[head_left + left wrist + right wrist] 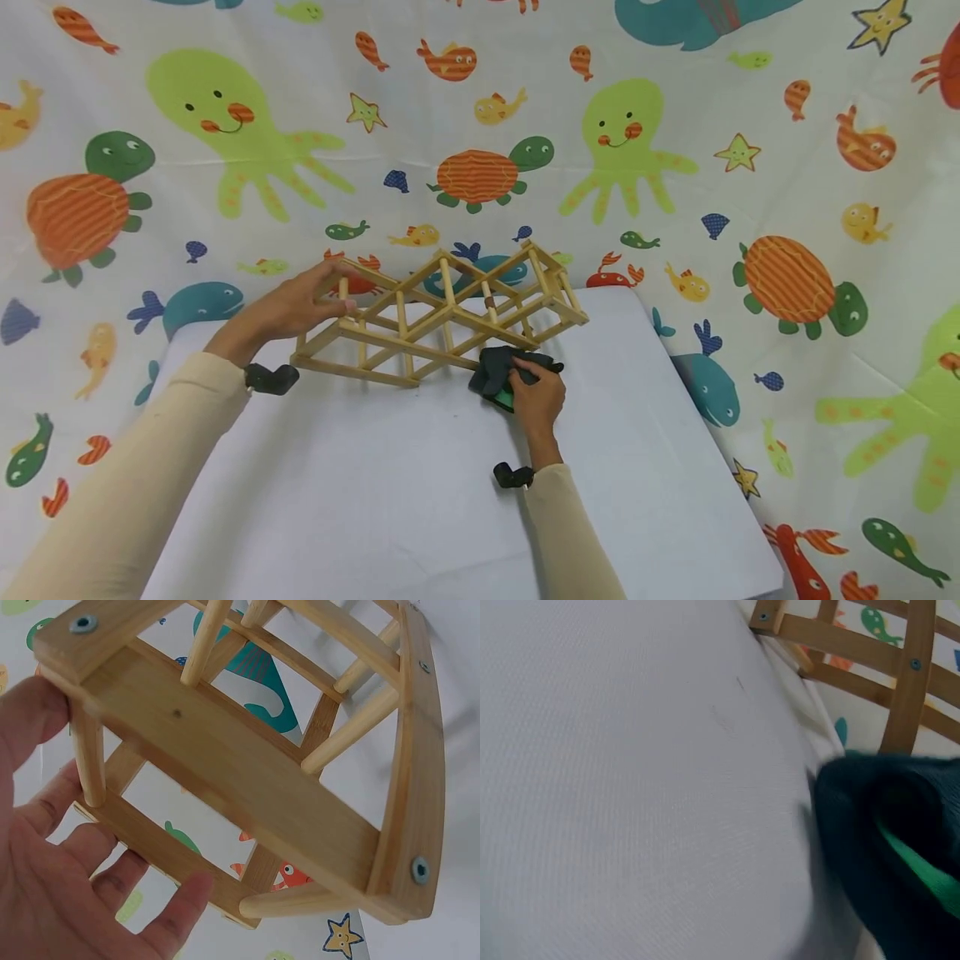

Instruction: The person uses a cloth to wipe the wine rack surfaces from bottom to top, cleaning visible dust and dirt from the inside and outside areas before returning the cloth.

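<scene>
A light wooden lattice rack (452,313), built of crossed slats and round dowels, stretches across the back of the table. My left hand (296,307) grips its left end. Up close in the left wrist view, thumb and fingers of the left hand (56,877) lie around an end dowel, beside a flat slat (225,761) with screw heads near it. My right hand (542,398) holds a bunched dark cloth (495,367) with a green patch against the rack's lower front. The cloth (847,832) fills the right wrist view's lower right corner; the right fingers are hidden there.
The white table (360,492) reaches toward me below the rack. Right behind it hangs a white curtain (300,100) printed with sea animals. Each wrist wears a small black camera, such as the left one (272,379).
</scene>
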Action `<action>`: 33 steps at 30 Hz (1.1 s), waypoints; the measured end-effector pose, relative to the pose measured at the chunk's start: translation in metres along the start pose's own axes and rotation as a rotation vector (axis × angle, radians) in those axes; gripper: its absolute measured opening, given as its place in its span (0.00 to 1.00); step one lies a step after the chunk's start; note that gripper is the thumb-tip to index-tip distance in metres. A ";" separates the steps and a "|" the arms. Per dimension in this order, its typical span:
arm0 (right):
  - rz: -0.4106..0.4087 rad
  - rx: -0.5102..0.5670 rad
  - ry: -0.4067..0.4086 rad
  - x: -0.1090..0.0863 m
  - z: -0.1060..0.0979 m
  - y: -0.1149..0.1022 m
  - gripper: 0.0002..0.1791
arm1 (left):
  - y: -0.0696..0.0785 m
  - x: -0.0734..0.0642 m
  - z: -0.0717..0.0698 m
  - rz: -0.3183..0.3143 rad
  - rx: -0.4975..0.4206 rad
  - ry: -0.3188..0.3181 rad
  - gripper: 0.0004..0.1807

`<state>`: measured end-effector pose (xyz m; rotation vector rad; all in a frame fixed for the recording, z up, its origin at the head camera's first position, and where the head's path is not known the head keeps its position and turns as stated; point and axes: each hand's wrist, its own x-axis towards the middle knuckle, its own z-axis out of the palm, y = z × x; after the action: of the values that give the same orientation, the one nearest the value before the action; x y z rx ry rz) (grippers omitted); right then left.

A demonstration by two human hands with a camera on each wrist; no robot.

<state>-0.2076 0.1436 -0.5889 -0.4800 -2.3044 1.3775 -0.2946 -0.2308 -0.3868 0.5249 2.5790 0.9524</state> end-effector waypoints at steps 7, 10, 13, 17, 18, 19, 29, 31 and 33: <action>0.010 -0.091 -0.220 -0.003 -0.011 0.009 0.10 | 0.000 0.005 0.001 0.041 -0.020 -0.012 0.30; -0.062 0.016 -0.090 -0.005 -0.020 0.008 0.11 | 0.000 0.008 0.001 0.050 -0.010 -0.014 0.30; -0.137 0.112 0.045 -0.004 -0.022 0.006 0.12 | 0.000 0.009 -0.001 0.048 -0.009 -0.014 0.31; -0.050 0.074 0.020 -0.003 -0.015 0.007 0.10 | 0.000 0.008 -0.002 0.042 -0.029 -0.030 0.33; -0.014 0.041 -0.018 -0.003 -0.013 0.008 0.10 | 0.000 0.008 -0.002 0.042 -0.037 -0.034 0.33; 0.020 0.004 -0.059 -0.003 -0.011 0.009 0.09 | -0.001 0.007 -0.002 0.044 -0.044 -0.037 0.33; -0.212 0.125 -0.048 -0.010 -0.017 -0.001 0.13 | 0.000 0.009 -0.002 0.053 -0.050 -0.022 0.29; -0.218 0.152 0.033 -0.008 -0.017 -0.003 0.12 | 0.000 0.009 -0.001 0.056 -0.050 -0.023 0.30; -0.145 0.080 0.031 -0.006 -0.012 -0.001 0.11 | -0.001 0.008 -0.001 0.053 -0.047 -0.020 0.30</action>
<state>-0.1961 0.1493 -0.5839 -0.3016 -2.2032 1.3752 -0.3017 -0.2281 -0.3882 0.5898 2.5302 1.0168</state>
